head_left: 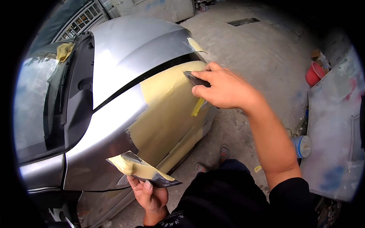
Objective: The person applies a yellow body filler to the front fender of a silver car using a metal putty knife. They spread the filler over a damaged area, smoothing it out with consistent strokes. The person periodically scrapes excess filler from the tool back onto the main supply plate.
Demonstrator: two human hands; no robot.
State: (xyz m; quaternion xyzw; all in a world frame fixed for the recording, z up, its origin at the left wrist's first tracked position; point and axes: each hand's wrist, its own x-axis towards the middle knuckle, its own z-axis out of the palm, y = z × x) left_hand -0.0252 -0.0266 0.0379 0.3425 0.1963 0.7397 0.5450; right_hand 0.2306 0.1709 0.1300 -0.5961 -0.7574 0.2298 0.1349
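My left hand holds a dark flat plate topped with pale yellow paste, low beside the silver car's side. My right hand grips a dark thin spreader, its edge at a broad pale yellow coated patch on the front fender. A yellow strip hangs just below that hand. The silver hood lies above the patch, with a dark gap along its edge.
A yellow cloth is at the windshield. At right are a paint-stained panel, a red basin and a round can. My sandaled feet stand on concrete. A railing is behind the car.
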